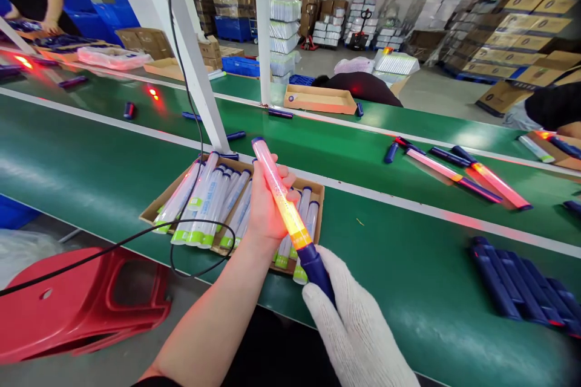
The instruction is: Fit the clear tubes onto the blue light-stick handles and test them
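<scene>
A lit light baton [284, 208] glows red and yellow in front of me, its clear tube pointing up and left. My bare left hand [267, 205] is closed around the tube part. In a white knit glove, my right hand [349, 314] grips the dark blue handle [316, 267] at the lower end. Beneath the left hand lies a shallow cardboard box [321, 193] with several clear tubes [206, 208] that have green-printed ends and dark caps. Several dark blue handles [517, 281] lie in a row on the green surface at right.
A black cable [172, 60] hangs down and loops over the box. White posts [193, 66] rise from the green conveyor bench [381, 254]. Lit batons [499, 184] and loose handles lie on the far belt. A red stool [86, 308] stands at lower left. A co-worker's hand [52, 27] is at far left.
</scene>
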Action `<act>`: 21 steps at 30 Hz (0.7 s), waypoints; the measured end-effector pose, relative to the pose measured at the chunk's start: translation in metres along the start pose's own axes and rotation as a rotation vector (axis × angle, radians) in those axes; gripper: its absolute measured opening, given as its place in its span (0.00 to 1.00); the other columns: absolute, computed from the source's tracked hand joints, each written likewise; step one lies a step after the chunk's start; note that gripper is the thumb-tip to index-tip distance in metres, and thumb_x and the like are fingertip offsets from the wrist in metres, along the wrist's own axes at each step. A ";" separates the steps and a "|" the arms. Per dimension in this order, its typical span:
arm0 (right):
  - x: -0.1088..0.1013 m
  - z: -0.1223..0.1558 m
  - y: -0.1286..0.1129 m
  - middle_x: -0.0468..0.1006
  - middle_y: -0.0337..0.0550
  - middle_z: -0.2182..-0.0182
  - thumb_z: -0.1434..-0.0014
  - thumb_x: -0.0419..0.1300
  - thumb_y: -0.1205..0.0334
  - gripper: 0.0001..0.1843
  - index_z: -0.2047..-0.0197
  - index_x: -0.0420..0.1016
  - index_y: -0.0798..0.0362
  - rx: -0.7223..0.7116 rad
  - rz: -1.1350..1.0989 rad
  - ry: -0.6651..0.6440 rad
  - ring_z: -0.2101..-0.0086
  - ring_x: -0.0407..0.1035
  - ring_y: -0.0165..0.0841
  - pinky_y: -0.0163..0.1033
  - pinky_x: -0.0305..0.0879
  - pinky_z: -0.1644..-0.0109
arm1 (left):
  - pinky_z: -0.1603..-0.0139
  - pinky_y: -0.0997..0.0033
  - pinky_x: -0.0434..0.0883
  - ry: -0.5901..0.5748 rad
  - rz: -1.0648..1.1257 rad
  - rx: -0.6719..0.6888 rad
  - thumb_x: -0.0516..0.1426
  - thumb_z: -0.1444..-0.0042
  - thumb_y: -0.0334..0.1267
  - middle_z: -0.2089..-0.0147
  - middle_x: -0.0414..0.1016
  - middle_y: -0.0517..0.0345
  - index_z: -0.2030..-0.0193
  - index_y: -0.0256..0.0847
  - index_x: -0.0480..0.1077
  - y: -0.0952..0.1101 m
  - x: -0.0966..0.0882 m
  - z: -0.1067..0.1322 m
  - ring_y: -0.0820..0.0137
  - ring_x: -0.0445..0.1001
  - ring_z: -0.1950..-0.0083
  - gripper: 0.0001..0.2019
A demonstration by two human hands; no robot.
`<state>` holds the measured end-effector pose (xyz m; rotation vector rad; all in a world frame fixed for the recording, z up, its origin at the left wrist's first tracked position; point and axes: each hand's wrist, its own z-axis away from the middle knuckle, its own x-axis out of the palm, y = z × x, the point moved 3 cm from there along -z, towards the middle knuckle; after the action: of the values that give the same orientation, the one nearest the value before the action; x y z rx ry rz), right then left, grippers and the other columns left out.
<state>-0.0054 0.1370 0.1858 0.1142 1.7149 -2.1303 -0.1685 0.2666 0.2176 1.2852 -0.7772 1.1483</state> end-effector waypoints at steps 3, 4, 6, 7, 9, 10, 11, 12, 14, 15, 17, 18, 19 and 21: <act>0.004 0.002 0.000 0.86 0.47 0.59 0.32 0.67 0.43 0.18 0.45 0.79 0.43 0.083 -0.118 -0.105 0.63 0.81 0.46 0.50 0.78 0.57 | 0.84 0.86 0.57 -0.041 0.040 0.010 0.46 0.20 0.48 0.70 0.61 0.66 0.55 0.40 0.70 0.001 -0.001 0.000 0.80 0.62 0.76 0.18; 0.006 0.003 0.001 0.83 0.43 0.67 0.30 0.63 0.39 0.19 0.50 0.78 0.45 0.105 -0.162 -0.170 0.72 0.77 0.40 0.44 0.75 0.67 | 0.84 0.86 0.56 -0.060 0.054 0.010 0.45 0.20 0.48 0.70 0.60 0.65 0.54 0.40 0.70 0.001 -0.001 0.001 0.79 0.61 0.76 0.19; 0.014 0.007 0.005 0.75 0.37 0.78 0.28 0.58 0.34 0.25 0.58 0.75 0.48 0.170 -0.320 -0.326 0.81 0.66 0.30 0.36 0.64 0.77 | 0.84 0.87 0.55 -0.116 0.077 0.006 0.44 0.20 0.50 0.70 0.60 0.65 0.53 0.41 0.72 0.001 -0.002 0.002 0.79 0.60 0.75 0.20; 0.017 0.010 0.008 0.74 0.35 0.79 0.29 0.59 0.32 0.27 0.59 0.74 0.49 0.230 -0.442 -0.397 0.82 0.63 0.28 0.33 0.61 0.78 | 0.85 0.87 0.55 -0.148 0.086 0.007 0.44 0.21 0.51 0.70 0.59 0.64 0.52 0.41 0.72 0.001 -0.002 0.003 0.78 0.59 0.75 0.21; 0.023 0.016 0.012 0.78 0.36 0.73 0.39 0.70 0.31 0.29 0.54 0.75 0.48 0.375 -0.753 -0.419 0.79 0.67 0.27 0.31 0.63 0.76 | 0.86 0.88 0.55 -0.198 0.101 0.011 0.45 0.22 0.56 0.70 0.59 0.63 0.52 0.42 0.74 0.002 -0.001 0.006 0.76 0.57 0.75 0.23; 0.025 0.020 0.014 0.80 0.37 0.68 0.48 0.78 0.33 0.33 0.50 0.76 0.46 0.440 -0.907 -0.383 0.76 0.70 0.27 0.31 0.66 0.74 | 0.86 0.88 0.56 -0.212 0.110 0.004 0.46 0.23 0.57 0.71 0.59 0.63 0.53 0.42 0.75 0.002 -0.001 0.008 0.76 0.57 0.74 0.24; 0.026 0.023 0.014 0.80 0.36 0.66 0.55 0.83 0.37 0.38 0.47 0.76 0.43 0.494 -1.041 -0.343 0.74 0.70 0.27 0.30 0.67 0.72 | 0.86 0.89 0.57 -0.223 0.123 -0.011 0.46 0.23 0.57 0.71 0.59 0.62 0.54 0.43 0.75 0.001 0.000 0.010 0.75 0.57 0.74 0.24; 0.028 0.026 0.013 0.78 0.35 0.67 0.56 0.85 0.41 0.39 0.45 0.77 0.42 0.528 -1.149 -0.312 0.74 0.69 0.26 0.29 0.67 0.71 | 0.85 0.90 0.57 -0.234 0.143 -0.031 0.46 0.23 0.56 0.71 0.59 0.62 0.55 0.43 0.75 0.001 0.001 0.013 0.75 0.57 0.74 0.24; 0.035 0.029 0.007 0.69 0.31 0.74 0.47 0.81 0.42 0.32 0.45 0.79 0.45 0.559 -1.269 -0.356 0.78 0.61 0.23 0.27 0.60 0.75 | 0.84 0.93 0.58 -0.254 0.195 -0.073 0.46 0.21 0.50 0.72 0.60 0.61 0.56 0.44 0.75 -0.001 0.003 0.016 0.76 0.58 0.74 0.21; 0.039 0.029 0.003 0.64 0.30 0.77 0.40 0.76 0.41 0.27 0.45 0.80 0.47 0.563 -1.297 -0.418 0.80 0.56 0.22 0.26 0.56 0.77 | 0.83 0.95 0.58 -0.253 0.220 -0.081 0.46 0.21 0.48 0.71 0.60 0.62 0.56 0.43 0.75 -0.002 0.004 0.016 0.77 0.59 0.74 0.20; 0.048 0.026 -0.004 0.62 0.28 0.79 0.34 0.70 0.38 0.26 0.46 0.80 0.50 0.542 -1.327 -0.511 0.83 0.50 0.19 0.25 0.52 0.79 | 0.84 0.98 0.55 -0.229 0.240 -0.058 0.47 0.21 0.45 0.71 0.60 0.62 0.56 0.41 0.74 -0.004 0.003 0.015 0.79 0.59 0.74 0.18; 0.051 0.025 -0.006 0.64 0.28 0.79 0.37 0.73 0.39 0.26 0.47 0.81 0.50 0.520 -1.321 -0.524 0.83 0.49 0.19 0.25 0.53 0.79 | 0.84 0.98 0.53 -0.214 0.236 -0.039 0.48 0.21 0.46 0.72 0.59 0.63 0.56 0.40 0.74 -0.005 0.001 0.014 0.80 0.59 0.75 0.19; 0.054 0.023 -0.006 0.66 0.29 0.79 0.42 0.78 0.42 0.27 0.49 0.80 0.50 0.498 -1.297 -0.503 0.83 0.51 0.19 0.25 0.56 0.79 | 0.85 0.98 0.52 -0.205 0.227 -0.022 0.47 0.21 0.47 0.72 0.59 0.63 0.57 0.39 0.74 -0.005 0.000 0.012 0.80 0.58 0.75 0.19; 0.055 0.022 -0.003 0.74 0.32 0.73 0.54 0.85 0.51 0.32 0.50 0.79 0.48 0.499 -1.239 -0.357 0.78 0.64 0.23 0.27 0.68 0.72 | 0.87 0.97 0.51 -0.218 0.212 -0.003 0.47 0.21 0.49 0.72 0.56 0.65 0.57 0.38 0.73 -0.005 -0.001 0.010 0.80 0.57 0.76 0.21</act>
<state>-0.0528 0.1028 0.1772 -1.4290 1.0325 -3.0495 -0.1627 0.2570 0.2169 1.3649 -1.0972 1.1844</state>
